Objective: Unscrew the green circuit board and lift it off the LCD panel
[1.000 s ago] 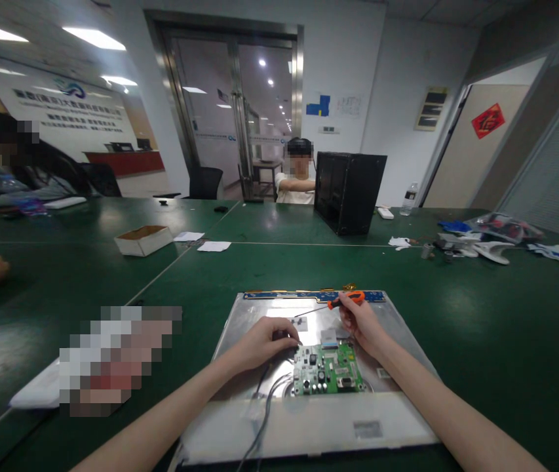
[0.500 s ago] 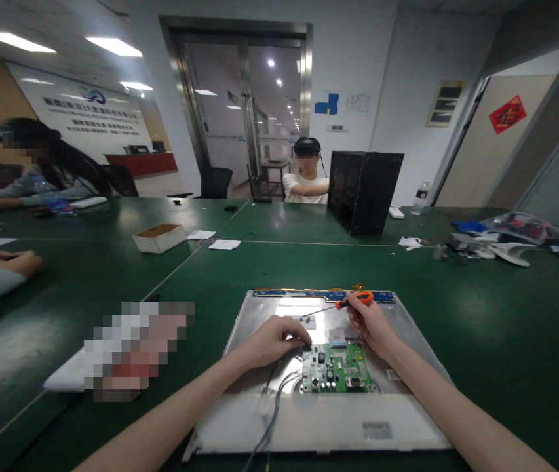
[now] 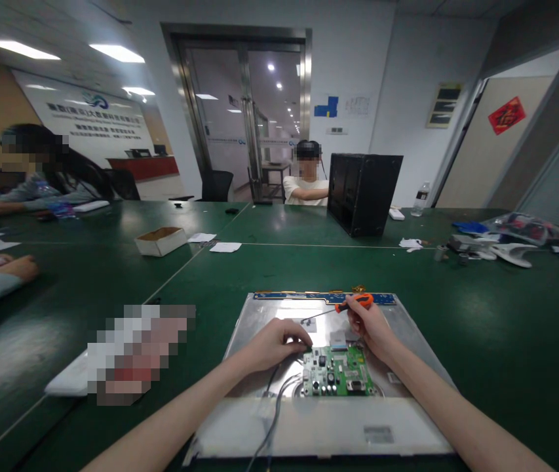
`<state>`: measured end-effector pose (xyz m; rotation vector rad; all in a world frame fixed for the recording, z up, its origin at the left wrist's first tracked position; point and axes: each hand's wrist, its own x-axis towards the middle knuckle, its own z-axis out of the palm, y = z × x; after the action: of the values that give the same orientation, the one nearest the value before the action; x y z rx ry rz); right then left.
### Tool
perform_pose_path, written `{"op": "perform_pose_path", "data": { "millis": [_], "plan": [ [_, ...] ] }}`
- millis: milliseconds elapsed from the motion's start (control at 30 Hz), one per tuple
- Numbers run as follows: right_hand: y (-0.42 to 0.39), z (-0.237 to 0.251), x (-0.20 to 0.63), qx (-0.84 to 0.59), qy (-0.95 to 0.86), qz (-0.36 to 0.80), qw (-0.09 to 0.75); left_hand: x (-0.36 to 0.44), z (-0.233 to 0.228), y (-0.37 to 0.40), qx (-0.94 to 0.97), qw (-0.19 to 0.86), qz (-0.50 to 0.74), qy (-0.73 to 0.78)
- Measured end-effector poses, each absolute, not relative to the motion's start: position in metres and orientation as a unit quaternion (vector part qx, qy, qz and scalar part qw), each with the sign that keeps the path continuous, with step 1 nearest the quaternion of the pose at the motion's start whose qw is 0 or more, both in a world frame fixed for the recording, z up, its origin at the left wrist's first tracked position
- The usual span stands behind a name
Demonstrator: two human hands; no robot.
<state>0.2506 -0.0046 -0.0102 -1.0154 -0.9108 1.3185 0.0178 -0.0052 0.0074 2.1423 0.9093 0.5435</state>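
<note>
A monitor panel [image 3: 409,328] lies face down on the green table, its silver metal back up. A green circuit board [image 3: 339,372] sits on it, with grey cables [image 3: 273,410] running toward me. My left hand [image 3: 276,341] rests on the panel at the board's upper left corner, fingers curled down. My right hand [image 3: 370,328] holds an orange-handled screwdriver [image 3: 352,303], its thin shaft pointing left toward my left fingertips. A blue strip board [image 3: 323,297] runs along the panel's far edge.
A blurred flat object [image 3: 132,354] lies left of the panel. Farther off are a cardboard box [image 3: 160,240], papers [image 3: 225,247], a black computer case [image 3: 364,192] and clutter [image 3: 500,242] at the right. Other people sit at the left and behind the case.
The view shifted slightly. Both hands stay on the panel; the screwdriver tip remains near my left fingers.
</note>
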Motion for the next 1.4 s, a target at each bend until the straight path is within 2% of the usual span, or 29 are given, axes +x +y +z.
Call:
{"op": "perform_pose_path", "data": {
  "millis": [533, 1133, 1400],
  "plan": [
    [-0.006, -0.01, 0.251, -0.449, -0.408, 0.55, 0.574, 0.015, 0.007, -0.005, 0.838, 0.366, 0.218, 0.341],
    [-0.005, -0.008, 0.253, -0.459, -0.424, 0.527, 0.575, 0.015, 0.006, -0.004, 0.803, 0.415, 0.209, 0.373],
    [-0.006, 0.001, 0.257, -0.464, -0.446, 0.489, 0.589, 0.015, 0.007, -0.003, 0.818, 0.392, 0.217, 0.362]
  ]
}}
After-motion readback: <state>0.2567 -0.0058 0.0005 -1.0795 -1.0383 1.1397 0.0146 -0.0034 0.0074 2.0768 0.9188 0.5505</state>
